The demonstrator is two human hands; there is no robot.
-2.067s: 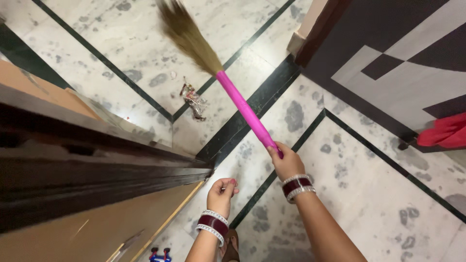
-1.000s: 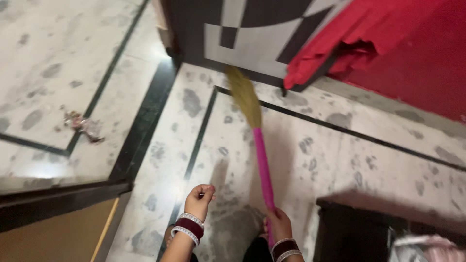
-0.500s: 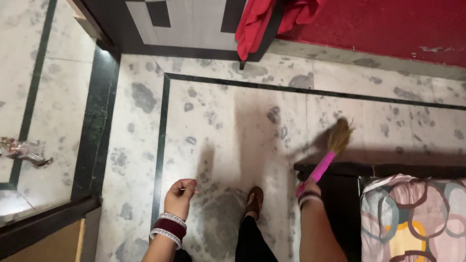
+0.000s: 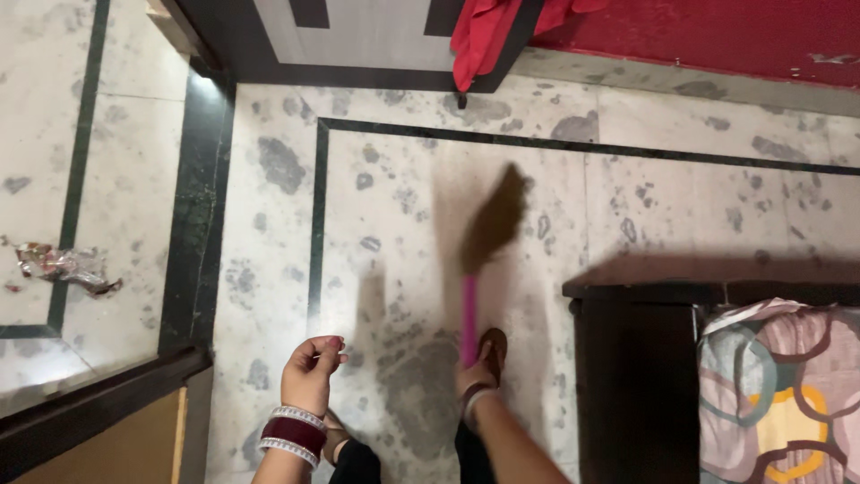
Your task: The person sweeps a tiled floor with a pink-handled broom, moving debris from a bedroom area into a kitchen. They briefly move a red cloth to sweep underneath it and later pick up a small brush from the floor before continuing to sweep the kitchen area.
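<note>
At far left a crumpled wrapper [image 4: 63, 266] lay on the marble floor [image 4: 269, 233], beyond the dark inlaid border strip [image 4: 193, 224] that ran up toward the doorway. A wooden panel edge [image 4: 98, 421] cut across the lower left corner.

The left hand [image 4: 309, 372] hung free above the floor, fingers curled loosely into the palm, holding nothing; red and white bangles [image 4: 291, 435] sat at its wrist.

The right hand [image 4: 477, 376] was wrapped shut around the pink handle of the broom [image 4: 479, 260]. The brown bristle head was motion-blurred and appeared low over the pale tile, just ahead of a sandalled foot [image 4: 493, 345].

Judgement: short, low strokes with the bristles flat to the tile would suit this patch; the grip near the handle's lower end gave control but little reach.

Open room lay ahead and to the left of the broom. To the right, the dark furniture edge [image 4: 627, 358] stood near the handle and limited any swing that way; a patterned cloth [image 4: 779, 394] lay on it. A red cloth [image 4: 488, 36] hung at the top, well apart.
</note>
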